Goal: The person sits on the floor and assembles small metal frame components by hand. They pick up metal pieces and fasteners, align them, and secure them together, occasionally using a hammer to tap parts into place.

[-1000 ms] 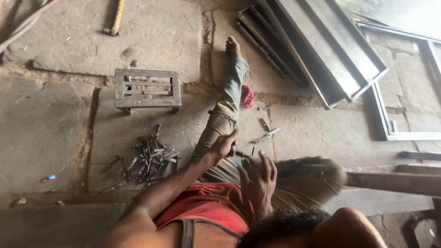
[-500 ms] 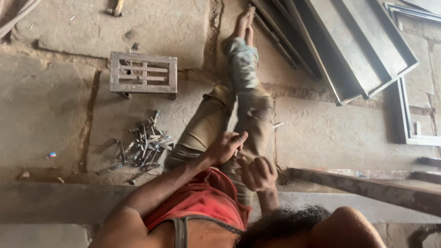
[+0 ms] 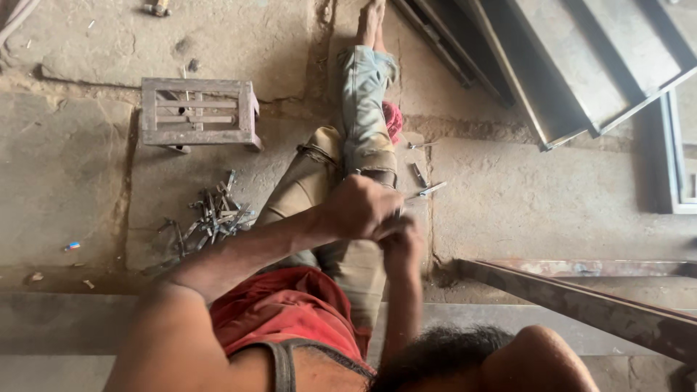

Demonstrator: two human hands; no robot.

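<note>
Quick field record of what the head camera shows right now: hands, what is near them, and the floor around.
left hand: left hand closed in a fist above the lap, pressed against the right hand
right hand: right hand closed just below it; whatever the fingers hold is hidden
near hands: small metal pieces on the concrete floor beside the legs
left of legs: pile of short metal bits; small metal frame stool beyond it
upper right: leaning metal frames
lower right: rusty steel bar

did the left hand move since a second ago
Yes. The left hand has come in from beside the knee to meet the right hand, now farther from the scrap metal pile on the floor.
</note>
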